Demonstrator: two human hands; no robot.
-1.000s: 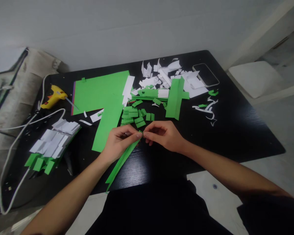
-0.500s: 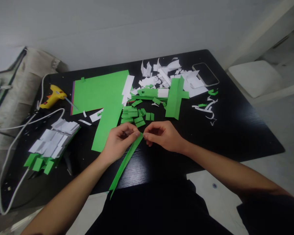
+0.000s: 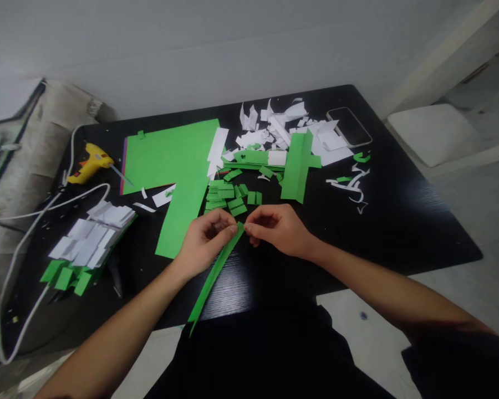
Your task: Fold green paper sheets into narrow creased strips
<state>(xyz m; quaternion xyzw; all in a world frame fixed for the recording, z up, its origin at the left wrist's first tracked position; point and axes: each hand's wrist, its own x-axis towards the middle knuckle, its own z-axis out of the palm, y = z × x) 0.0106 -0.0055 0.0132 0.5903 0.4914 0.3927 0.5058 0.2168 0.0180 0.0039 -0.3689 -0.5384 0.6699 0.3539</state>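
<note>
Black and wood-grained, the table (image 3: 399,233) stands against a pale wall and is strewn with cut paper. Both hands meet near its front edge: the left hand (image 3: 203,241) and right hand (image 3: 276,228) each have the grip pressed together, pinching the top end of a long green strip (image 3: 214,274) between thumb and fingertips. The strip slants down and to the left, its lower tip past the table's edge. Just behind the hands lie small green pieces (image 3: 228,197), with a large green sheet (image 3: 170,160) to the left. White scraps (image 3: 274,130) pile farther back beside a phone (image 3: 349,126). A yellow glue gun (image 3: 90,162) lies at far left.
</note>
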